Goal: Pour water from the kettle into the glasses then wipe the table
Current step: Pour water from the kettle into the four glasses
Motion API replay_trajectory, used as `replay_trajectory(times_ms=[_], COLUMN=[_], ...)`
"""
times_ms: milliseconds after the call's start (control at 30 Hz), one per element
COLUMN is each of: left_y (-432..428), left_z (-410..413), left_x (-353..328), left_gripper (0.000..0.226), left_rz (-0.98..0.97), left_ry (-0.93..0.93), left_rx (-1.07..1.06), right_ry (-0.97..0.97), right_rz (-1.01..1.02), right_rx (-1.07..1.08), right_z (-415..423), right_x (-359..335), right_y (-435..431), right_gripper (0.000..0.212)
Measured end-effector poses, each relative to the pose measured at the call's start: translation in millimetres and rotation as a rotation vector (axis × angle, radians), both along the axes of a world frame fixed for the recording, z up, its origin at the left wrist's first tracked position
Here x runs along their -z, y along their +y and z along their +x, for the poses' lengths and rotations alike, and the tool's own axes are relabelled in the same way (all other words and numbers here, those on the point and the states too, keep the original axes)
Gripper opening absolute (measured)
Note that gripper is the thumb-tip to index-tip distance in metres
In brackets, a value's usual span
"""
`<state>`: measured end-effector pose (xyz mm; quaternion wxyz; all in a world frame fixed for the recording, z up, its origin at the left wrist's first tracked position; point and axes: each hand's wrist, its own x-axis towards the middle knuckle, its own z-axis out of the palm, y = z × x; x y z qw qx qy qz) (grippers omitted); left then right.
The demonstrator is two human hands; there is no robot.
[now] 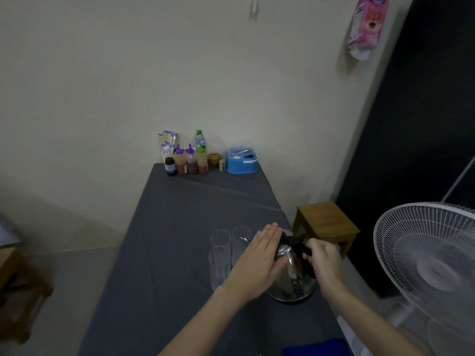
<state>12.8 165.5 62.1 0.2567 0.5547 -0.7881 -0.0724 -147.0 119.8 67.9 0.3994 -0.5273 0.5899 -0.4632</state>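
A steel kettle (293,276) with a black handle stands on the grey table (174,240), near its right edge. My right hand (322,263) is closed around the handle. My left hand (259,260) lies flat with fingers together against the kettle's lid and left side. Several clear glasses (219,263) stand in a cluster just left of the kettle, partly hidden behind my left hand. A blue cloth (316,346) lies at the table's near edge.
Sauce bottles (191,160), a water bottle (200,140), a small brown pot (214,158) and a blue box (241,161) line the table's far end by the wall. A wooden stool (326,222) and a white fan (431,265) stand to the right.
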Motion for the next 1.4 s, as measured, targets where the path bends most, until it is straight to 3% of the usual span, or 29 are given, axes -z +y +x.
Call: replay_trajectory(times_ms=[300, 567, 733, 1400], left_y=[16, 17, 18, 18], left_z=[25, 34, 36, 30], left_x=[17, 21, 22, 26], left_gripper=[0.084, 0.08, 0.065, 0.059], left_rz=[0.092, 0.118, 0.126, 0.116], left_ry=[0.182, 0.309, 0.381, 0.512], left_rx=[-0.089, -0.137, -0.141, -0.183], right_ry=[0.268, 0.476, 0.622, 0.778], right_rz=[-0.06, -0.154, -0.194, -0.304], right_rx=[-0.108, -0.205, -0.232, -0.31], right_z=[33, 47, 58, 65], right_x=[-11, -25, -35, -48], right_y=[3, -8, -15, -24], right_gripper=[0.038, 0.044, 0.044, 0.043])
